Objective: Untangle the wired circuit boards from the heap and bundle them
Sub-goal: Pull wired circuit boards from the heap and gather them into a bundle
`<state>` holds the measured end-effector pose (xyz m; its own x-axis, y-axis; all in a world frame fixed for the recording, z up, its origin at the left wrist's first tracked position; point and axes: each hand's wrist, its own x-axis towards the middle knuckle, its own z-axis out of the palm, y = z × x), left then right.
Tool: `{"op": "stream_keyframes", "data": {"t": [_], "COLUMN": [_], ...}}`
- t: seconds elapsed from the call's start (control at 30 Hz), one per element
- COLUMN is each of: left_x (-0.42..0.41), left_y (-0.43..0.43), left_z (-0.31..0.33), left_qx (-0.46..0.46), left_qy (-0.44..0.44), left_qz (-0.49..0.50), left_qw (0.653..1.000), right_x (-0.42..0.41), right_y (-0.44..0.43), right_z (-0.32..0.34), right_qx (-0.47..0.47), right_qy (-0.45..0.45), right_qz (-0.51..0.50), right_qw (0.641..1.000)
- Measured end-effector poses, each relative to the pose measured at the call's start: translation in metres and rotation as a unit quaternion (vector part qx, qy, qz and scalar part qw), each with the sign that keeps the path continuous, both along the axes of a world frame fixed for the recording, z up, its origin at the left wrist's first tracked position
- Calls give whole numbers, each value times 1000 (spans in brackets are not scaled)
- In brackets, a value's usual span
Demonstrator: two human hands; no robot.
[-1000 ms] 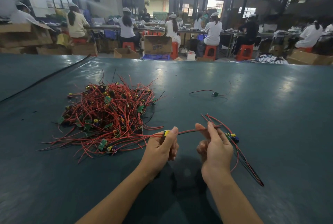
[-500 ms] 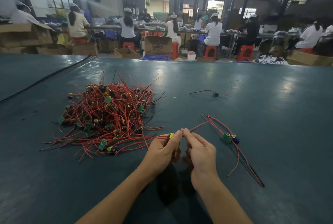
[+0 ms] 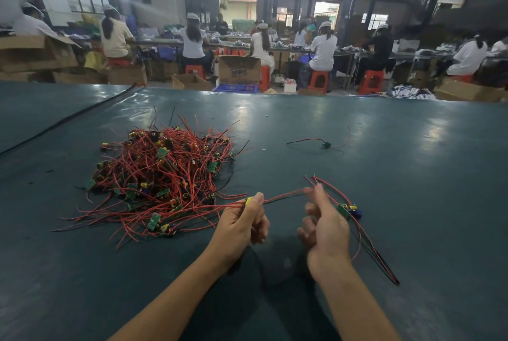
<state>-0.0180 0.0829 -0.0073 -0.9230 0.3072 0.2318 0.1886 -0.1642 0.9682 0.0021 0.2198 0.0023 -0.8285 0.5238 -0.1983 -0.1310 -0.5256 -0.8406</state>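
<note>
The heap [image 3: 165, 176] of red wires and small green boards sits left of the middle on the green counter [image 3: 412, 176]. My left hand [image 3: 242, 225] pinches one wired board [image 3: 248, 200] just beside it. My right hand [image 3: 324, 225] is blurry, so I cannot tell if it holds the wire [image 3: 283, 197]. A small bundle [image 3: 347, 208] lies right of it.

Body in view: two arms and two hands only. Left hand [image 3: 242, 226]: bare, in sharp focus, with the creases at the thumb joint and knuckles legible. Below the left hand, left forearm [image 3: 176, 294]: bare along its whole visible length, slender and smooth, cut off by the frame's bottom edge. Right of the left hand, right hand [image 3: 327, 228]: bare; fingers [image 3: 310, 207] motion-blurred, nails not legible. Right forearm [image 3: 354, 302], below and right of the left hand: likewise bare and slender, cut by the same edge.
</note>
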Motion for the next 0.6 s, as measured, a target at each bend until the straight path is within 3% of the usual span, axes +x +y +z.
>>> {"op": "stream_keyframes", "data": {"t": [0.13, 0.3, 0.4, 0.6], "left_x": [-3, -7, -8, -8], "left_y": [-3, -6, -7, -7], "left_z": [-2, -4, -4, -2], "left_qx": [-4, -57, -71, -25], "left_qy": [4, 22, 26, 3], "left_qz": [-29, -22, 7, 32], "left_qw": [1000, 998, 997, 999], "right_x": [13, 17, 14, 2], "right_y": [-31, -40, -33, 1], "right_z": [1, -1, 1, 4], "right_qx": [109, 230, 207, 65], "right_qy": [4, 49, 17, -47], "right_qz": [179, 116, 71, -37], "right_qw": [978, 965, 976, 996]}}
